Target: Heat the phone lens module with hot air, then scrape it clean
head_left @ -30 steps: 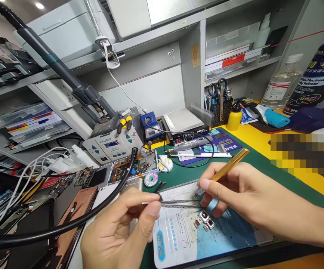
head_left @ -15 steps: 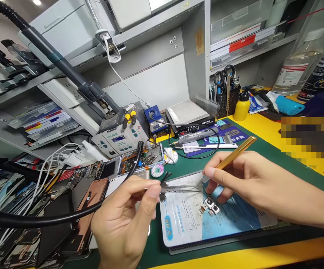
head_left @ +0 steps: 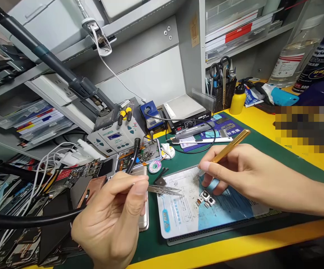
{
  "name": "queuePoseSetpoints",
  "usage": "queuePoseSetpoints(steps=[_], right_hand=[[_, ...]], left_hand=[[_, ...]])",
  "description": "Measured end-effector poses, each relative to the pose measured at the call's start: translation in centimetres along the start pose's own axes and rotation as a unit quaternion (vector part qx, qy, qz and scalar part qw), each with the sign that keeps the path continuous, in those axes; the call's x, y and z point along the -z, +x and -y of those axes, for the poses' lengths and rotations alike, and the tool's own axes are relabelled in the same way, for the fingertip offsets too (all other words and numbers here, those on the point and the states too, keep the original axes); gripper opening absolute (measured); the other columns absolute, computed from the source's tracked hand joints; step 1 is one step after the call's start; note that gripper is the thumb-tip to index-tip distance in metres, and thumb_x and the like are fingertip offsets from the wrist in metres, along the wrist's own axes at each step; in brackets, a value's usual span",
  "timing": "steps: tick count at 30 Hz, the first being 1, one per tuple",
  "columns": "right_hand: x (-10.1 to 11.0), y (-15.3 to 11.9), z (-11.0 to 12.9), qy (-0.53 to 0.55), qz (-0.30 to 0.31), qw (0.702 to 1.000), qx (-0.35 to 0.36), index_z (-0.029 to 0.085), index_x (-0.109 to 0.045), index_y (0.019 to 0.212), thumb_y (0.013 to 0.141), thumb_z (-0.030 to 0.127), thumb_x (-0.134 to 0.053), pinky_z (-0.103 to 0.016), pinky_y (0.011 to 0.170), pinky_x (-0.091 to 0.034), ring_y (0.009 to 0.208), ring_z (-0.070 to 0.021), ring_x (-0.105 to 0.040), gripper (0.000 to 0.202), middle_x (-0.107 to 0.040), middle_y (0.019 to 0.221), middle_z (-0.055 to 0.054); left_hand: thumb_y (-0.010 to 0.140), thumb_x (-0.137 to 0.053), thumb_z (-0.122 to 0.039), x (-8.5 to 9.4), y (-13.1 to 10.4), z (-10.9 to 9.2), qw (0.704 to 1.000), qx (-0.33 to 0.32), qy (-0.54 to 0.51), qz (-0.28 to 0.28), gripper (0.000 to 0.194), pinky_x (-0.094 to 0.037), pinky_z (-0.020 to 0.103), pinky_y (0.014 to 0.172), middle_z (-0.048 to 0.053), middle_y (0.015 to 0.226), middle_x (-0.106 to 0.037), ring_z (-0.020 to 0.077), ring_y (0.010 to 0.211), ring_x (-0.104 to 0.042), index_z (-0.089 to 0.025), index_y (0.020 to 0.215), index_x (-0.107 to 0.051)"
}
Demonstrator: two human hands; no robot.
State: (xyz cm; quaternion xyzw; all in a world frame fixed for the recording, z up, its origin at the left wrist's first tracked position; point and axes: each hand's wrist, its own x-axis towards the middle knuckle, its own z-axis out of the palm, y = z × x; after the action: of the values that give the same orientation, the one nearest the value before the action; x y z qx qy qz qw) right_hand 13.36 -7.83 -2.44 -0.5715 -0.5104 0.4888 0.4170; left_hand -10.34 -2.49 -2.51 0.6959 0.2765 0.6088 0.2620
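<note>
My left hand [head_left: 117, 220] pinches a pair of metal tweezers [head_left: 166, 189], whose tips point right over the white and blue work pad [head_left: 175, 220]. A gold-coloured pen-like tool [head_left: 230, 145] is gripped in my right hand [head_left: 243, 175], slanting up to the right; its working end is hard to make out beside the fingers. Just below those fingers, a phone camera module [head_left: 207, 198] with two lenses lies on the pad. A small dark part [head_left: 161, 181] rests by the pad's upper left corner. Partly behind my left hand is a phone [head_left: 144, 220].
Stacked phone parts [head_left: 49, 220] crowd the left, with a black hose [head_left: 38, 220] crossing them. At the back stand a grey rework station [head_left: 115, 138], a parts tray [head_left: 150, 153] and a solder reel [head_left: 154, 166]. A yellow bottle [head_left: 238, 101] stands near a mesh pen holder [head_left: 226, 93].
My left hand has moved left and down with the tweezers, drawing their tips away from the right hand. The whole view has shifted slightly; my right hand keeps its grip.
</note>
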Motion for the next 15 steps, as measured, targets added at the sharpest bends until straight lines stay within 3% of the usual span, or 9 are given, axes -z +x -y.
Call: queuePoseSetpoints(steps=[5,9,12,15], right_hand=[[0.0,-0.1,-0.1,-0.005,-0.002,1.000,0.001,0.019,-0.070,0.087,0.092,0.047,-0.075,-0.027,0.065,-0.065,0.074,-0.0191,-0.073,0.029,-0.077,0.081,-0.004],[-0.1,-0.1,-0.3,0.001,-0.015,1.000,0.028,0.020,-0.071,0.093,0.095,0.050,-0.071,-0.027,0.062,-0.064,0.075,-0.0205,-0.074,0.030,-0.077,0.081,-0.004],[0.3,-0.2,-0.4,-0.069,-0.024,0.992,0.099,0.020,-0.074,0.101,0.101,0.049,-0.062,-0.027,0.060,-0.061,0.074,-0.0210,-0.074,0.031,-0.078,0.082,-0.005],[1.1,-0.7,-0.2,-0.211,0.016,0.959,0.189,0.022,-0.078,0.109,0.102,0.040,-0.059,-0.029,0.068,-0.059,0.079,-0.0216,-0.075,0.026,-0.081,0.094,-0.005]], left_hand=[[0.093,-0.073,-0.017,-0.3,0.2,-0.1,1.000,0.023,0.016,0.000,0.011,-0.040,0.024,0.045,-0.002,0.065,-0.061,0.0095,0.054,-0.053,-0.023,0.089,-0.082],[0.094,-0.072,-0.021,-0.4,0.0,0.2,0.997,0.051,0.052,0.028,0.012,-0.053,0.025,0.057,-0.001,0.073,-0.067,0.0114,0.061,-0.062,-0.022,0.086,-0.081],[0.095,-0.071,-0.020,-0.1,-0.1,0.5,0.987,0.017,0.129,0.092,0.011,-0.059,0.024,0.071,-0.001,0.082,-0.075,0.0139,0.075,-0.071,-0.025,0.092,-0.081],[0.095,-0.070,-0.018,0.0,0.2,0.7,0.968,-0.029,0.167,0.185,0.011,-0.056,0.020,0.065,0.000,0.093,-0.080,0.0134,0.080,-0.074,-0.024,0.101,-0.079]])
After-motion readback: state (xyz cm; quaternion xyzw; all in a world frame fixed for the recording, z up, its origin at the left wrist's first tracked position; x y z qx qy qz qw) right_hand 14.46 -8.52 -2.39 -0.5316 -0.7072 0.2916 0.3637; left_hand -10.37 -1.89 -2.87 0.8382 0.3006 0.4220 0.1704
